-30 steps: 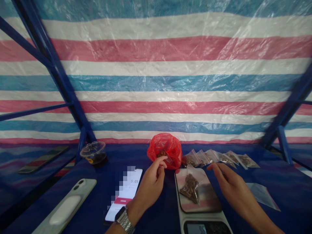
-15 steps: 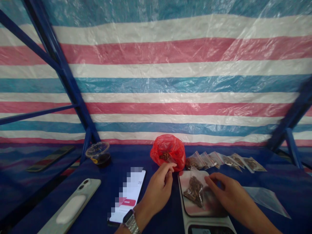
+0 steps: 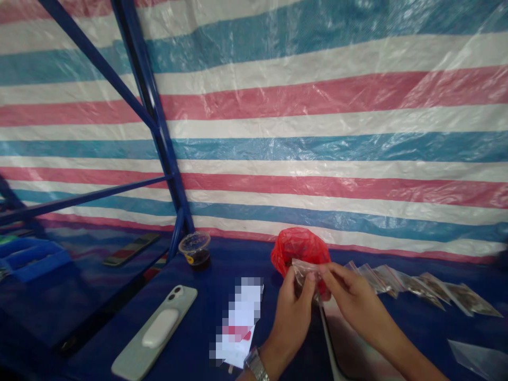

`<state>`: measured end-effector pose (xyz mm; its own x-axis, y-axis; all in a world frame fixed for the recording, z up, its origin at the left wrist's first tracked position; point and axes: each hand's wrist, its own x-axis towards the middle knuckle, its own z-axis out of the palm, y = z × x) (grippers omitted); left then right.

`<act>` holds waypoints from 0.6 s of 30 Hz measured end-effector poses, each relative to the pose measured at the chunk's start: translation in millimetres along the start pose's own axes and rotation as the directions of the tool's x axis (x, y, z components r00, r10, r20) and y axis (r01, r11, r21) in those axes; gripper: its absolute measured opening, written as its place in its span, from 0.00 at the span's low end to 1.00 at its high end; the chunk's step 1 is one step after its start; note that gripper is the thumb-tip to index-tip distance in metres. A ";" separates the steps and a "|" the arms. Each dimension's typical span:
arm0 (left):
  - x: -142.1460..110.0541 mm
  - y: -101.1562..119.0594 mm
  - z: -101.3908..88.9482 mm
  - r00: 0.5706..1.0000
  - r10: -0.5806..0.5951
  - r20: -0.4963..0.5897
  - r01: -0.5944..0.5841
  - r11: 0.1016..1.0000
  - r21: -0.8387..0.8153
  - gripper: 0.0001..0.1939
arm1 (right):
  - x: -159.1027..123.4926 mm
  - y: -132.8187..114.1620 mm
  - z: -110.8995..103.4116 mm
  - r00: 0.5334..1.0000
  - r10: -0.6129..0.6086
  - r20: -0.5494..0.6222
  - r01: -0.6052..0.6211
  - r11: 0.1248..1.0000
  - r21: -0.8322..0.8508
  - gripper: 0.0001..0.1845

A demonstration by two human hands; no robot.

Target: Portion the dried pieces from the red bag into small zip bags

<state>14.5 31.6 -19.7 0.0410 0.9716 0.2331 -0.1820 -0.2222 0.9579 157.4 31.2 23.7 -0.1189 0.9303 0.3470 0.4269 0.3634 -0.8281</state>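
Note:
My left hand and my right hand are raised together over the blue table, both pinching the top edge of a small clear plastic bag with brown contents. The bag hangs in front of a red plastic bag that sits at the back of the table. Just below my hands lies the white kitchen scale, its plate now bare. A metal watch is on my left wrist.
A row of several filled clear bags lies to the right. An empty clear bag is at the lower right. A lit phone, a second phone face down and a lidded plastic cup are on the left. A striped tarp backs the table.
Both hands have lifted the small bag off the scale plate and now hold it up by its top edge. The view has swung to the right.

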 end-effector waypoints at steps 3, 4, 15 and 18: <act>6.1 0.1 -13.7 0.992 -0.033 -0.124 0.032 0.999 -0.008 0.23 | 33.4 -4.9 5.8 0.998 -0.010 0.062 0.025 0.969 -0.246 0.25; 7.9 -1.1 -19.4 0.984 -0.041 -0.174 0.045 0.999 0.019 0.23 | 43.9 -5.6 8.3 0.993 0.011 0.115 0.033 0.926 -0.377 0.23; 19.9 -29.6 -31.8 0.957 -0.114 -0.268 0.139 0.988 0.074 0.21 | 65.0 14.3 22.0 0.930 0.207 0.305 0.072 0.709 -0.702 0.12; 23.5 -34.1 -23.8 0.957 -0.146 -0.251 0.160 0.986 0.037 0.21 | 70.2 13.2 14.0 0.917 0.185 0.354 0.117 0.723 -0.681 0.11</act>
<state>-1.7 64.0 -50.9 -0.1807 0.9827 0.0415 -0.1365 -0.0668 0.9884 142.1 102.0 30.9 -0.3476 0.9376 0.0094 0.9049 0.3381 -0.2585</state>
